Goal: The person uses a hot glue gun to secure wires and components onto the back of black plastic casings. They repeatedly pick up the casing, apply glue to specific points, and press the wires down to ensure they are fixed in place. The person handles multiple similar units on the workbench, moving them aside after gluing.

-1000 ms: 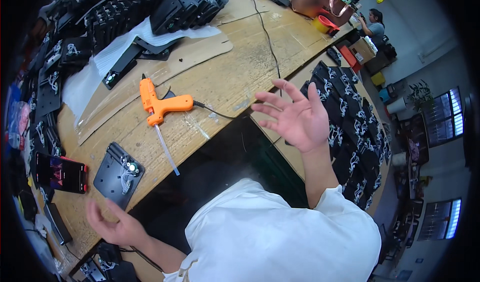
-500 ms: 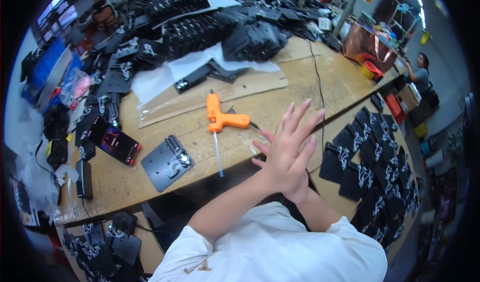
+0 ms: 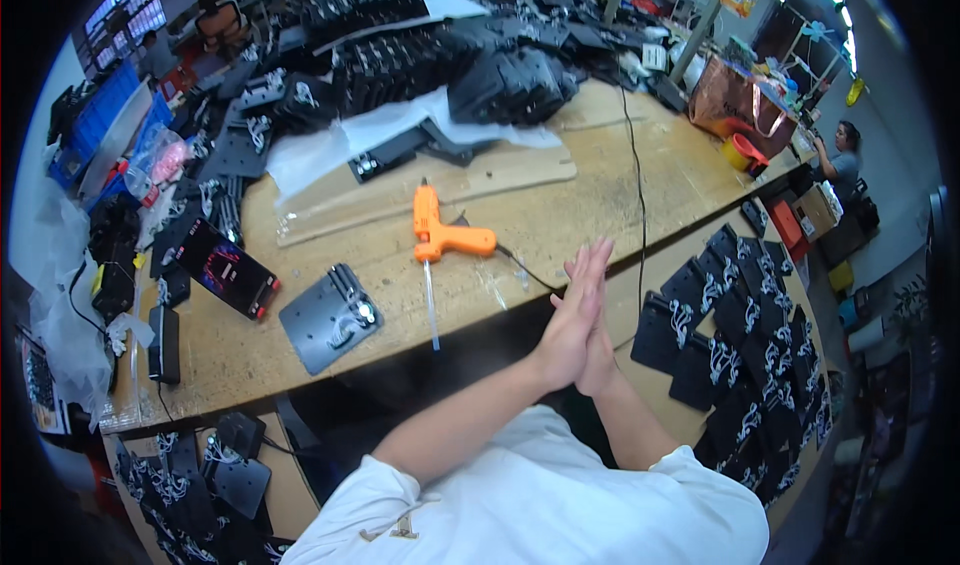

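The hands were wide apart a second ago and have since come together: I see the left hand laid flat against the right hand, fingers straight, just off the front edge of the desk. Nearest them on the wood lies an orange glue gun, its clear glue stick poking out behind. Over to its left sit a black panel with white wires and a lit phone.
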Tool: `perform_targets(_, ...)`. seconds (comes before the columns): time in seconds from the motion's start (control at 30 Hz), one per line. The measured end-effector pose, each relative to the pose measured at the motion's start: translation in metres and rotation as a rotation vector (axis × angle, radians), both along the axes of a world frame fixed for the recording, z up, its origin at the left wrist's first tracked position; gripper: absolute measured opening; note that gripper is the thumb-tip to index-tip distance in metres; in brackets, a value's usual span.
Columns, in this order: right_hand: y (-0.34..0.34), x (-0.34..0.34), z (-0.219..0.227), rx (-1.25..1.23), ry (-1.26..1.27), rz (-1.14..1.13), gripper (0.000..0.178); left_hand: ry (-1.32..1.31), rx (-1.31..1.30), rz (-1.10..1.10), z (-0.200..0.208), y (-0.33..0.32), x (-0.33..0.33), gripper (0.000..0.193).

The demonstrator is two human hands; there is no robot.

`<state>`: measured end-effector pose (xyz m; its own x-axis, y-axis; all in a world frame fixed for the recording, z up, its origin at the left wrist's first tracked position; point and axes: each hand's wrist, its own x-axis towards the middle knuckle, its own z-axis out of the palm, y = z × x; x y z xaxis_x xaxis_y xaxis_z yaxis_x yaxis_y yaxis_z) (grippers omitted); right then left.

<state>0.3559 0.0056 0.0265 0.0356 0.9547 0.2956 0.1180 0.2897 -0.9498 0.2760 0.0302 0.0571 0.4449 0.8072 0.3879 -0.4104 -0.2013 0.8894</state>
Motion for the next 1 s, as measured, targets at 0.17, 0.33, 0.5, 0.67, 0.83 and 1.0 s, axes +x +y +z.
perform_targets(0.17,-0.032,0.047,0.005,0.037,-0.506,0.018,0.073,-0.009,-0.057,-0.085,0.010,-0.007,-0.006,0.061)
perform_targets(0.33,-0.044,0.106,0.042,-0.272,1.070,0.097,0.062,-0.051,-0.097,0.109,-0.002,-0.012,-0.006,0.050)
perform_targets(0.5,-0.055,0.106,0.052,-0.217,1.162,0.164,0.050,-0.059,-0.246,-0.049,-0.039,-0.015,-0.005,0.027)
perform_targets(0.67,-0.045,0.095,0.035,-0.157,1.221,0.205,0.038,-0.034,-0.344,-0.048,-0.052,-0.024,-0.010,0.021)
perform_targets(0.83,-0.036,0.079,0.021,-0.271,1.201,0.210,0.044,0.034,-0.164,0.045,-0.049,-0.026,-0.016,0.007)
perform_targets(1.0,-0.042,0.058,0.015,-0.347,1.246,0.243,0.053,0.070,-0.043,0.189,-0.038,-0.020,-0.002,0.016)
